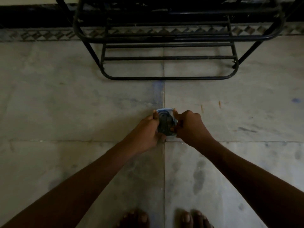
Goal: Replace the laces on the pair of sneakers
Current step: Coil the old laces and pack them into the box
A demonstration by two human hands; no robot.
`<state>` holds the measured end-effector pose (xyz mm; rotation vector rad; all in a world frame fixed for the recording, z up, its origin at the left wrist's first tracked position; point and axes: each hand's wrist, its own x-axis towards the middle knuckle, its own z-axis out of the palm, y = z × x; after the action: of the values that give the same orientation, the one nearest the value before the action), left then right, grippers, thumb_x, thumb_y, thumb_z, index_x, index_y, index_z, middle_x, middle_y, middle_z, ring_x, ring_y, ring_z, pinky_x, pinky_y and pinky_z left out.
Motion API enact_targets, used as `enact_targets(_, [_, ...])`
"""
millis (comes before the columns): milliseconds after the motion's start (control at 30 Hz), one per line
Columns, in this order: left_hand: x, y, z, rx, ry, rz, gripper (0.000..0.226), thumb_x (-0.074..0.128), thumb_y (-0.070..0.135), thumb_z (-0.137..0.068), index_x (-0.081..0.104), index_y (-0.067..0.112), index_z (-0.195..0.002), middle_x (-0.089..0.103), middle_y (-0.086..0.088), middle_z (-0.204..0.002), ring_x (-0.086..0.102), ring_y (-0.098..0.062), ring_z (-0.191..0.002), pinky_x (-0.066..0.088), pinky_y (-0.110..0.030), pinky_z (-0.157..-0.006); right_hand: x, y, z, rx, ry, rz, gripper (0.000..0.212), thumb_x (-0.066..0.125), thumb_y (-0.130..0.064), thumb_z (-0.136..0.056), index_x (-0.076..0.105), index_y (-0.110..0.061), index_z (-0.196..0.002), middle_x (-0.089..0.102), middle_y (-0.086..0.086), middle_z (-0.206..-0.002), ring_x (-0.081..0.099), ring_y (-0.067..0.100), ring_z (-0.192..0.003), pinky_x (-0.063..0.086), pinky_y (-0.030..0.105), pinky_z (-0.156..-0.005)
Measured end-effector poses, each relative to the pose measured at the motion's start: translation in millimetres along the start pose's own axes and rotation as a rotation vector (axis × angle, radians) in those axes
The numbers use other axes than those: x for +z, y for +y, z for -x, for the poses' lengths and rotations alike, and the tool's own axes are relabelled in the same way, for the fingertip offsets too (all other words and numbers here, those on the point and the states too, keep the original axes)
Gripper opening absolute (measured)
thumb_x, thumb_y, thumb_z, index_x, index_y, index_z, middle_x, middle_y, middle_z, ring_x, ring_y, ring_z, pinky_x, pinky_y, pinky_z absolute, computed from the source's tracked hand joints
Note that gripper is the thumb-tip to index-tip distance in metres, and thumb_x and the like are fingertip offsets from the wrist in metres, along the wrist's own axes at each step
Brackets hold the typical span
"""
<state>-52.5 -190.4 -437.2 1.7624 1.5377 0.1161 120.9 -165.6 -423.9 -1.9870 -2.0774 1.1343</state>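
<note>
As the person is reaching down over the floor, the left hand and right hand are each gripping, fingers curled, one side of a small pack of dark laces, between the rack and the bare feet.

A black metal rack stands at twelve o'clock on the grey tiled floor; a patterned border strip runs behind it.

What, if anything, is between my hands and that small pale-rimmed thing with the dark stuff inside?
Nothing visible. The left hand and the right hand already grip the pale-rimmed item directly, one on each side. The black rack stands farther off on the floor, apart from it.
</note>
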Motion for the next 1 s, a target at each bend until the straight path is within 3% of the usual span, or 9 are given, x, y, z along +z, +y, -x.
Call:
enact_targets(100, [0.0,-2.5,6.6,0.019,0.074,0.032,0.084,0.074,0.023,-0.09,0.027,0.005,-0.158,0.046,-0.015,-0.148,0.053,-0.029,-0.13,0.047,-0.035,-0.109,0.7,3.1,8.8,-0.047,0.037,-0.081,0.055,0.069,-0.012,-0.093,0.05,-0.012,-0.144,0.072,0.003,-0.084,0.069,0.011,-0.074,0.052,0.017,-0.072])
enact_targets(200, [1.6,-1.0,7.8,0.043,0.158,0.049,0.093,0.086,0.027,-0.079,0.036,0.005,-0.154,0.041,-0.012,-0.146,0.049,-0.026,-0.131,0.037,-0.018,-0.107,3.1,6.8,14.3,-0.063,0.09,-0.137,0.067,0.073,-0.013,-0.09,0.044,-0.016,-0.149,0.071,-0.004,-0.075,0.068,0.0,-0.068,0.049,0.008,-0.068])
enact_targets(267, [2.0,8.9,11.6,0.073,0.173,0.088,0.093,0.088,0.023,-0.076,0.038,0.006,-0.153,0.04,-0.01,-0.146,0.048,-0.023,-0.131,0.032,-0.007,-0.101,0.5,3.8,24.4,-0.042,0.145,-0.197,0.074,0.078,-0.009,-0.084,0.045,-0.017,-0.149,0.072,-0.003,-0.075,0.069,0.002,-0.068,0.052,0.012,-0.071])
enact_targets(367, [-9.3,26.6,11.7,0.146,0.226,0.133,0.083,0.085,0.005,-0.079,0.043,0.009,-0.15,0.039,-0.007,-0.147,0.048,-0.017,-0.13,0.036,0.005,-0.087,-22.5,-5.7,36.4,-0.078,0.258,-0.254,0.073,0.079,-0.007,-0.08,0.05,-0.017,-0.146,0.073,-0.003,-0.071,0.07,0.004,-0.067,0.058,0.02,-0.078])
enact_targets(533, [-57.7,75.6,11.1,0.339,0.372,0.001,0.095,0.092,0.02,-0.07,0.044,0.012,-0.152,0.043,-0.005,-0.149,0.047,-0.016,-0.134,0.044,-0.019,-0.107,-75.2,-17.7,48.1,-0.185,0.497,-0.207,0.031,0.072,-0.014,-0.088,0.071,-0.015,-0.119,0.074,-0.001,-0.078,0.07,0.007,-0.069,0.061,0.032,-0.073])
enact_targets(600, [-76.7,98.7,10.8,0.397,0.398,-0.008,0.094,0.093,0.024,-0.068,0.047,0.011,-0.149,0.047,-0.005,-0.144,0.051,-0.016,-0.129,0.049,-0.024,-0.104,-92.4,-21.9,53.2,-0.197,0.559,-0.268,0.036,0.071,-0.014,-0.09,0.067,-0.015,-0.126,0.073,0.0,-0.085,0.069,0.008,-0.076,0.06,0.03,-0.074])
enact_targets(700, [-94.1,128.1,5.7,0.471,0.449,0.027,0.088,0.093,0.021,-0.07,0.05,0.009,-0.147,0.048,-0.007,-0.144,0.054,-0.019,-0.128,0.055,-0.035,-0.1,-124.3,-24.8,56.0,-0.259,0.673,-0.321,0.051,0.071,-0.015,-0.09,0.058,-0.024,-0.139,0.071,-0.007,-0.083,0.068,0.001,-0.075,0.052,0.013,-0.07])
enact_targets(900, [-117.6,158.6,-14.5,0.566,0.531,-0.036,0.078,0.08,0.015,-0.085,0.041,0.009,-0.152,0.037,-0.006,-0.154,0.048,-0.015,-0.135,0.053,-0.021,-0.099,-188.3,-27.9,37.1,-0.306,0.772,-0.36,0.024,0.073,-0.013,-0.09,0.063,-0.024,-0.108,0.068,-0.014,-0.079,0.065,-0.011,-0.074,0.048,0.003,-0.06])
enact_targets(1000, [-124.6,171.3,-37.1,0.553,0.516,0.015,0.077,0.082,0.018,-0.085,0.043,0.009,-0.151,0.042,-0.005,-0.149,0.051,-0.008,-0.124,0.047,-0.003,-0.089,-210.5,-27.2,18.7,-0.313,0.785,-0.323,0.026,0.07,-0.015,-0.091,0.069,-0.018,-0.117,0.072,-0.01,-0.092,0.068,-0.004,-0.078,0.055,0.009,-0.067])
